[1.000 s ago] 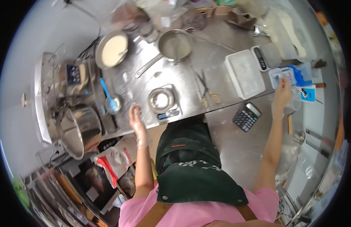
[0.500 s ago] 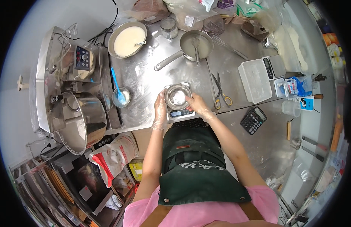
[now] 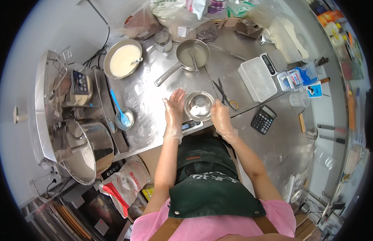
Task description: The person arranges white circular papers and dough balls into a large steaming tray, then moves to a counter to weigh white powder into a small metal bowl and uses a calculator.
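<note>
A small steel bowl [image 3: 199, 97] with a little white stuff at its bottom is above a kitchen scale [image 3: 191, 125] at the table's front edge. My right hand [image 3: 223, 117], in a clear plastic glove, grips the bowl's right rim. To the bowl's left, my gloved left hand [image 3: 174, 111] is open, fingers stretched out and nothing in them. The bowl hides most of the scale; I cannot tell whether it touches it. Scissors [image 3: 225, 94] lie just beyond my right hand. Farther left, a small bowl [image 3: 131, 125] holds a blue spatula [image 3: 121, 110].
A saucepan [image 3: 179, 52] with a whisk inside and a large bowl [image 3: 107, 60] of pale batter stand at the back. A stand mixer bowl [image 3: 104, 140] is at left. To the right are a white tub [image 3: 256, 80], another scale [image 3: 277, 59] and a calculator [image 3: 263, 119].
My left hand has let go of the bowl and opened. My right hand has shifted the bowl slightly right of the scale's middle. White stuff now shows inside. The whole view has tilted.
</note>
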Demonstrator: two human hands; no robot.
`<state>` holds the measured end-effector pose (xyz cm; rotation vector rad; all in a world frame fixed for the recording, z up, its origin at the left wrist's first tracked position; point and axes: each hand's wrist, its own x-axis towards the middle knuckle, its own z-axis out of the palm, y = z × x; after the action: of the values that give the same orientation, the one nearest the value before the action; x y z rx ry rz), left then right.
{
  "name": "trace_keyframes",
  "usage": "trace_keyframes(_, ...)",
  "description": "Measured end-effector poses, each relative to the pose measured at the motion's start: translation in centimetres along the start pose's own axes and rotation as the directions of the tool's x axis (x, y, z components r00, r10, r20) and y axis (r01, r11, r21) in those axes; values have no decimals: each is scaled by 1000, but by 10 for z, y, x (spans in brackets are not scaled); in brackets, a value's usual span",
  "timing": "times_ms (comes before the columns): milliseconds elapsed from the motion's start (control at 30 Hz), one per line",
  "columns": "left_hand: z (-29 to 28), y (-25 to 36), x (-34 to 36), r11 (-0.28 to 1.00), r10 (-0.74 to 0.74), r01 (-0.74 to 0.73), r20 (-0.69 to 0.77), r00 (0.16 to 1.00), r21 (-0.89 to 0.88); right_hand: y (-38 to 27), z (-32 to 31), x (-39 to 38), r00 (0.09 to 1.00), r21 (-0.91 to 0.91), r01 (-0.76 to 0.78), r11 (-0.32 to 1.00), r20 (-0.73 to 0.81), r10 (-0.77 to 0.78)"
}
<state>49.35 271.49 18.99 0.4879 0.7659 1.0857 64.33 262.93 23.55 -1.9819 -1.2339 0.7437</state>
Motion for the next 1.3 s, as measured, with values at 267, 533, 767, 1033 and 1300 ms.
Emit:
trace_keyframes(267,19,-31,10,989,-148,148,164,975,14,18,-22,-9,958,-30,77,997,-274,-82)
trace_keyframes(533,62,3,-23,900,-230,192,51,972,392,3,-41,-8,934,446,-349,824,234,269)
trace_keyframes(767,29,55,-77,984,17,7,-127,992,179,-56,-18,4,781,392,-374,841,622,57)
trace_keyframes(1033,-44,223,-209,809,579,-449,-387,717,380,-258,89,-54,456,343,-104,934,851,-262)
trace_keyframes(1300,-179,340,-266,750,641,-495,-297,708,438,-345,218,-113,541,436,577,691,429,-723)
